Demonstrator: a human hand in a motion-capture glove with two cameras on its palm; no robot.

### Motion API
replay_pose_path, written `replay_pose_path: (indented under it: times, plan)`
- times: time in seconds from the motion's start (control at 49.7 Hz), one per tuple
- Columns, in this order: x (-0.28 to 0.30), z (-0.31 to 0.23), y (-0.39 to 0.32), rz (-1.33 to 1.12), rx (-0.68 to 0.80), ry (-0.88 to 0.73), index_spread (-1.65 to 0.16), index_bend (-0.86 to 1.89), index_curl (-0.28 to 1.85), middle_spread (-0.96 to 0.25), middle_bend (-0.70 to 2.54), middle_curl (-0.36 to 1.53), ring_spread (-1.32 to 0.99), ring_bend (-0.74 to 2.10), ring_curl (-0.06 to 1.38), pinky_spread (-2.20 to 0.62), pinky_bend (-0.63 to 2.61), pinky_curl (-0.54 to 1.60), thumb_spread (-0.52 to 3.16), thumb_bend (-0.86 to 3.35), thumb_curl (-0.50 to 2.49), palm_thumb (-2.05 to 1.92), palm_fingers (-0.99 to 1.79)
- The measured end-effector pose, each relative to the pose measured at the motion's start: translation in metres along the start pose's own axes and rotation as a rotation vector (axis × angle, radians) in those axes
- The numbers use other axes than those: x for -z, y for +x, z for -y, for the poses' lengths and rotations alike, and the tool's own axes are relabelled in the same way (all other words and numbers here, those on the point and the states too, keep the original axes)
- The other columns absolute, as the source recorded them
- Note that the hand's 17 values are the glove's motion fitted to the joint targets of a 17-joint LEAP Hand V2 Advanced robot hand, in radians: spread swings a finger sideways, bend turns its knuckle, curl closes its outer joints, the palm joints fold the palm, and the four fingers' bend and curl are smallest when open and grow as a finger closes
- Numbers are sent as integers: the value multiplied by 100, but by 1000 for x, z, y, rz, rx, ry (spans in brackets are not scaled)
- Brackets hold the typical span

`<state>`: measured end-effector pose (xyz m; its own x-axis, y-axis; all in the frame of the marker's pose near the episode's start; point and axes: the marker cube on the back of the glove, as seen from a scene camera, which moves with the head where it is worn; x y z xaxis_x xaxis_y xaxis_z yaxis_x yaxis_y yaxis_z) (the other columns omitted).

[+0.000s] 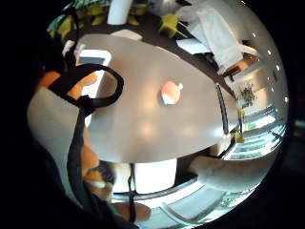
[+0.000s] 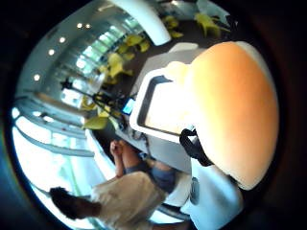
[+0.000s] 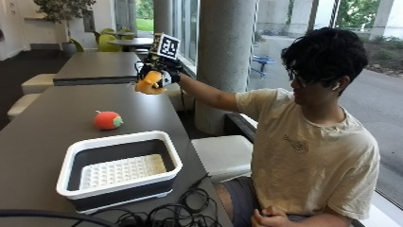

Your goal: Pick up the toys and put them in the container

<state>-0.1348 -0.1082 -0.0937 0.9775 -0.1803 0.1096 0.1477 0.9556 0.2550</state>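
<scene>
The gloved right hand [image 3: 157, 75] is holding an orange toy [image 3: 149, 84] aloft, fingers wrapping it, well beyond the container [image 3: 119, 171], which is sitting empty on the worktop [image 3: 50, 118]. A red toy [image 3: 108, 120] is waiting there too. The thumb-side palm view is showing the orange toy against the palm

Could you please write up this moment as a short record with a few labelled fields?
hand: gloved right hand raised above the table, gripping an orange toy
toy on table: red toy, lying beyond the container
container: white-rimmed bin at the near end, no toy inside
cables: tangled beside the bin
</scene>
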Motion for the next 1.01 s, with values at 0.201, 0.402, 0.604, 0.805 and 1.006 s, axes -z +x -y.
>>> replay_pose_path:
  times: [0.201, 0.402, 0.604, 0.805, 1.006]
  plan:
    - [-4, 39, -59, 50, 123, -80, -37, 27, 35, -34, 38, 57, -48, 85, 59, -40, 116, 46, 89, 6, 77, 63, 65]
    - [-17, 70, -105, 46, 178, -124, -35, 17, 37, -29, 34, 59, -41, 79, 58, -33, 114, 45, 108, 4, 76, 56, 46]
    - [-24, 83, -115, 73, 169, -93, -33, 20, 41, -25, 28, 58, -37, 71, 55, -28, 113, 41, 126, 0, 70, 46, 36]
    - [-38, 87, -120, 43, 154, -102, -31, 13, 41, -20, 23, 57, -30, 62, 54, -19, 116, 42, 131, -2, 61, 40, 13]
    - [-48, 86, -113, 68, 134, -85, -29, 13, 36, -15, 22, 55, -19, 54, 50, -10, 118, 40, 129, -2, 52, 35, -2]
